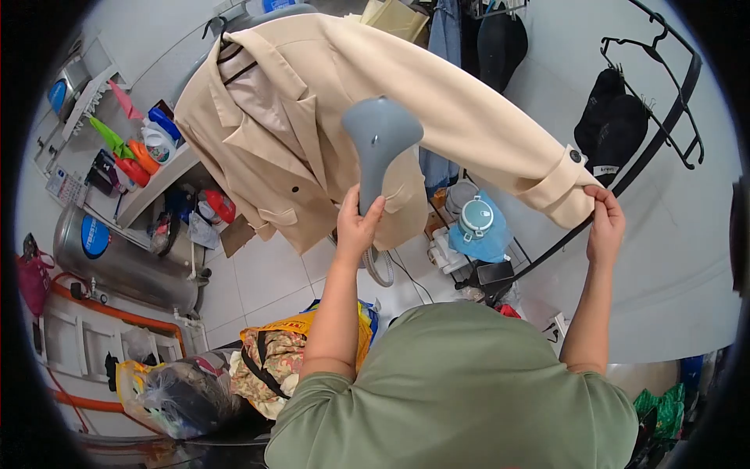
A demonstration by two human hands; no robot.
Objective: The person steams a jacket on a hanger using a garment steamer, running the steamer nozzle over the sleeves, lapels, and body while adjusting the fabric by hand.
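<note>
Nearest of all was the person's olive-green shirt [453, 391], soft cloth creased at the shoulders, with the beige coat [348, 59] hanging beyond it on a black hanger [239, 69]. In front of the coat's chest, the left hand [361, 223] was wrapped around the handle of a grey-blue garment steamer [380, 131], smooth plastic flaring to a broad, rounded head; whether that head touched the cloth I couldn't tell. A ribbed grey hose [380, 272] looped down below the coat's hem. At the far end of the coat's sleeve, the right hand [606, 223] had the cuff [558, 186] pinched between thumb and fingers, so the sleeve reached out long and fairly straight, its strap fastened with a dark round button [576, 156]. The cloth looked thick and matte, the lapels wide and pointed. To my eye the sleeve was being readied for steaming, and the next move called for keeping it taut while the steamer's head met the fabric squarely.
</note>
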